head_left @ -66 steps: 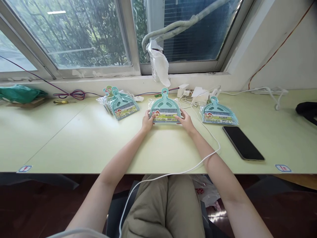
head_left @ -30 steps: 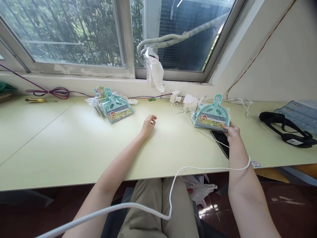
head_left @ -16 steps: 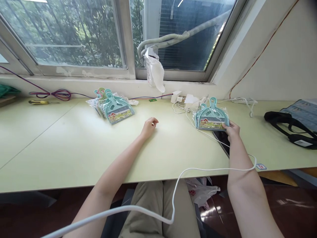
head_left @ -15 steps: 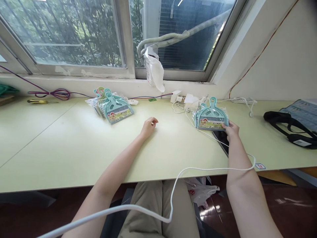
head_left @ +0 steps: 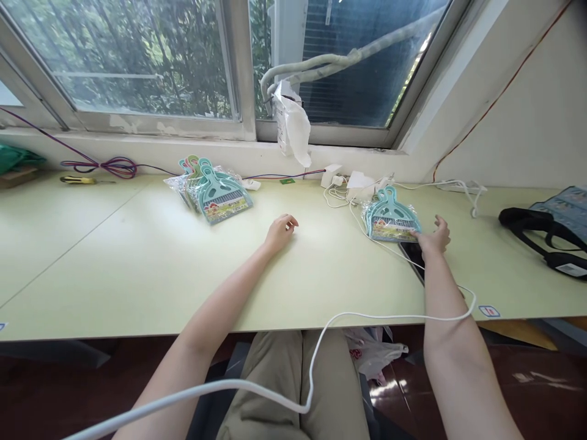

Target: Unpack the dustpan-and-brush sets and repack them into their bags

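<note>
At the right, a bagged teal dustpan and brush set point(head_left: 393, 217) lies on the table with a printed card across its front. My right hand point(head_left: 433, 238) is open beside its lower right corner, fingers spread away from it and the thumb tip close to or touching the bag. My left hand point(head_left: 280, 233) rests on the table between the two groups of sets, its fingers loosely curled with a gap and nothing in them. Several more dustpan and brush sets point(head_left: 224, 194) in clear bags, teal with some green and pink handles, are piled to the left.
A black phone-like slab point(head_left: 413, 253) lies partly under my right forearm. A white cable point(head_left: 358, 314) crosses in front of me. White adapters point(head_left: 360, 185) stand by the wall. A yellow-handled tool point(head_left: 77, 180) lies far left, a black strap point(head_left: 548, 235) far right.
My right hand has let go of the dustpan set's corner and spread its fingers. The set has tipped back a little lower. My left hand keeps its place; the view has shifted slightly.
</note>
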The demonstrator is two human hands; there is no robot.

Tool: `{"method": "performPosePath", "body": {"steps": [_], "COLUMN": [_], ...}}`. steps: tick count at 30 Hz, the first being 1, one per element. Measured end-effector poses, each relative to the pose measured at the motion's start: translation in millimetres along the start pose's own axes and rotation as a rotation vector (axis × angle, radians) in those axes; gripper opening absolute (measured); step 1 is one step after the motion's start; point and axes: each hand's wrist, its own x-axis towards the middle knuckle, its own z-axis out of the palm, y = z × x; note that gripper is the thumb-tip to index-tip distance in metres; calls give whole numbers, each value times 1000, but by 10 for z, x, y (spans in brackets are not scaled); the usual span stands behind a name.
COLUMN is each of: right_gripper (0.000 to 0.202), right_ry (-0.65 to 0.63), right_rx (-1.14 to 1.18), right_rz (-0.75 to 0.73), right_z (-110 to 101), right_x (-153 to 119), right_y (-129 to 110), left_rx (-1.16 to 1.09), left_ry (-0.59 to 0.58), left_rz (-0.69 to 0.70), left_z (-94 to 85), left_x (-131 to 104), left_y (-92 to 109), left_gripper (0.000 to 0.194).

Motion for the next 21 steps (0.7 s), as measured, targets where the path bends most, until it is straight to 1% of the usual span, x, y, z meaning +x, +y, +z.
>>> {"method": "performPosePath", "body": {"steps": [1,2,3,6,8,9,10,12,14,16,18,21], "right_gripper": [74,75,75,69,56,46,37,29,35,40,40,39], "right_ry": [-16,-38,-54,-33,56,120,146,60,-91,-193,-213,-167], "right_rx": [-10,-12,-17,-70,-112,-128,-136,-160,-207,-244,-238,-186], "right_rz": [58,102,116,39,8,18,25,34,0,-69,-145,-239], "right_z": [-9,-19,-30,-58,-68,-71,-73,-71,-57,-28,13,84], "right_x": [-18,-41,-72,-213,-337,-401,-459,-552,-606,-626,-625,-611], "right_y": [-39,-89,-149,-366,-507,-566,-613,-670,-679,-657,-622,-570], "left_rx": [4,8,11,13,15,17,23,38,52,59,64,74], "left_ry": [-2,-5,-6,-8,-10,-10,-9,-7,-8,-14,-21,-37], "left_rz": [-3,-6,-9,-2,9,12,12,10,11,14,12,3], "left_z": [1,1,1,-1,-2,-3,-3,-2,-1,-2,-8,-21], "left_x": [-2,-4,-6,-9,-7,-6,-4,-1,2,3,3,0], "left_y": [4,6,7,3,-2,-5,-6,-8,-5,1,12,35], "left_gripper": [26,26,26,25,25,25,25,24,24,24,24,24]}}
